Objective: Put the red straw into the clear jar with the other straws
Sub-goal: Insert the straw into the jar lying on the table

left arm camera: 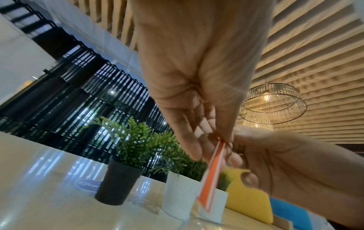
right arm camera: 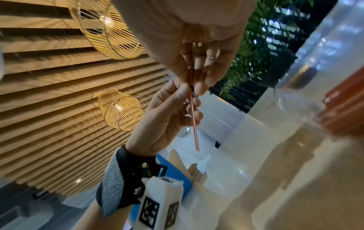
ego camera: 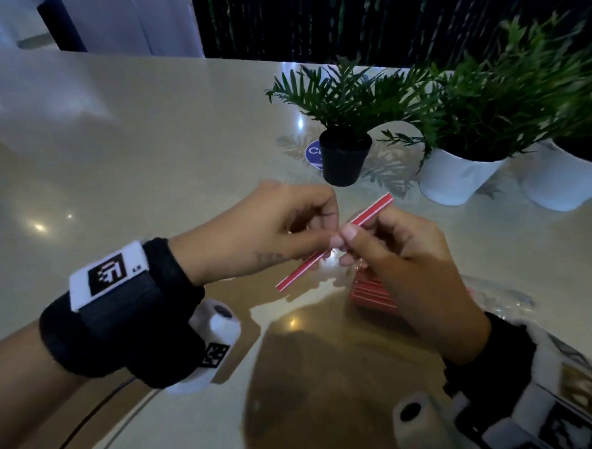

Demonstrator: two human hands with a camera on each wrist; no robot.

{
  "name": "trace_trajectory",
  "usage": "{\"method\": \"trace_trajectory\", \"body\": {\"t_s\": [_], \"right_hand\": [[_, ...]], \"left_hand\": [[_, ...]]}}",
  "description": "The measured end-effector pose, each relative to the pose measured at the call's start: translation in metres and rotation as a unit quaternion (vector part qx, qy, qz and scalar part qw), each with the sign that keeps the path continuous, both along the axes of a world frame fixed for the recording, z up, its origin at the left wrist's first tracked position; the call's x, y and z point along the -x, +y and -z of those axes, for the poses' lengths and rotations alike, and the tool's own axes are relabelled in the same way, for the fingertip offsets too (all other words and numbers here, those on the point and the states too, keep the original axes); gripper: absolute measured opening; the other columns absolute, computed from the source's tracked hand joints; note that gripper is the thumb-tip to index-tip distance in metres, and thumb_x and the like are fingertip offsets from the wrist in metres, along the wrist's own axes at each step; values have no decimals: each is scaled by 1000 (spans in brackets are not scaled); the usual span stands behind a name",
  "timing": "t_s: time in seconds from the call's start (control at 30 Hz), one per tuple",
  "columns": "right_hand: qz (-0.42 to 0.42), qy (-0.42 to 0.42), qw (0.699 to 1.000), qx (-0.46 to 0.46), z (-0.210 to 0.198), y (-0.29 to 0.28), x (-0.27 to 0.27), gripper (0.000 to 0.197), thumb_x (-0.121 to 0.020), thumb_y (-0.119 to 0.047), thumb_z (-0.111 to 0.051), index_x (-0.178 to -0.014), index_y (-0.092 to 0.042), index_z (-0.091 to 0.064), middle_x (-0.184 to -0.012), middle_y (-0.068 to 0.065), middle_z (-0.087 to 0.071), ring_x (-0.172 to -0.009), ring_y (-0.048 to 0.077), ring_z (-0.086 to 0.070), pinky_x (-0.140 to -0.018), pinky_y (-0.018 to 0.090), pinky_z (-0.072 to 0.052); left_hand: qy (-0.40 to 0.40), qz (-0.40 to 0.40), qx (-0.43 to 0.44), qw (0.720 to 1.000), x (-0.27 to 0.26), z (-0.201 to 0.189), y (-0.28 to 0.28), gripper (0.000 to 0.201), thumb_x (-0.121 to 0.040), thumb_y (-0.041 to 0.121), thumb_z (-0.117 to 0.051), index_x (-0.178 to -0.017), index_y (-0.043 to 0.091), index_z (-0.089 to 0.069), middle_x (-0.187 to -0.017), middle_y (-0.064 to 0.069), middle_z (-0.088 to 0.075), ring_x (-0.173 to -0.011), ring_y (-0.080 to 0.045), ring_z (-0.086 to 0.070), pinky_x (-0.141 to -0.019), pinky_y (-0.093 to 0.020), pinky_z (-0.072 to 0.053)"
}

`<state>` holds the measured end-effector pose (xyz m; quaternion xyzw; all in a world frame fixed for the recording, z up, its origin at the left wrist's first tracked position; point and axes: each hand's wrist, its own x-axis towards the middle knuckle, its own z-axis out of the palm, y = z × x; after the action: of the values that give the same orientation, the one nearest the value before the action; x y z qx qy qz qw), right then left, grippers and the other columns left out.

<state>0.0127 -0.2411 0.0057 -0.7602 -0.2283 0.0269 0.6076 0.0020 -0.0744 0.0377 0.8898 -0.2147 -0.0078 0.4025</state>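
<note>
A thin red straw with a white stripe (ego camera: 335, 241) is held in the air above the glossy beige tabletop (ego camera: 154, 155), slanting from its near-left end up to its far-right end. The left hand (ego camera: 270, 230) pinches the straw near its middle between thumb and fingertips. The right hand (ego camera: 399, 250) pinches it just beside that spot, thumb and forefinger pressed on it. Directly under the right hand lies a clear jar on its side (ego camera: 500, 300), with a bundle of red straws (ego camera: 373, 293) inside it. Beyond the straw stands a small black pot with a green fern (ego camera: 344, 158); right of that pot stand two white pots with green plants (ego camera: 458, 178).
</note>
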Motion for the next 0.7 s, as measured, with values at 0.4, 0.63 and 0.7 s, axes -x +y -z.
{"method": "trace_trajectory", "body": {"t_s": [0.4,0.63,0.7], "right_hand": [[109,-60,992,-36,-35,-92,-14,14,-93,-15,-41,-82,-21,-48,-84,22,-57,-62,5,-67,-42,17,-47],[111,-70,990,-46,-28,-111,-15,16,-92,-16,-44,-83,-29,-49,-67,-1,-61,-59,7,-66,-40,19,-45],[102,-78,991,-42,-28,-113,-16,10,-88,-20,-43,-83,-26,-49,-71,1,-58,-61,7,-66,-40,19,-45]], "left_hand": [[-37,106,-348,931,-40,29,-77,96,-60,56,-73,-139,26,-26,-141,0,-38,-125,-20,-37,-100,-39,-39],[43,97,-360,927,-47,54,-102,92,-60,41,-81,-134,23,-29,-124,-6,-47,-111,-25,-45,-90,-38,-43],[52,78,-348,933,-47,58,-102,84,-54,39,-83,-123,22,-39,-109,-4,-42,-102,-22,-42,-84,-36,-42]]}}
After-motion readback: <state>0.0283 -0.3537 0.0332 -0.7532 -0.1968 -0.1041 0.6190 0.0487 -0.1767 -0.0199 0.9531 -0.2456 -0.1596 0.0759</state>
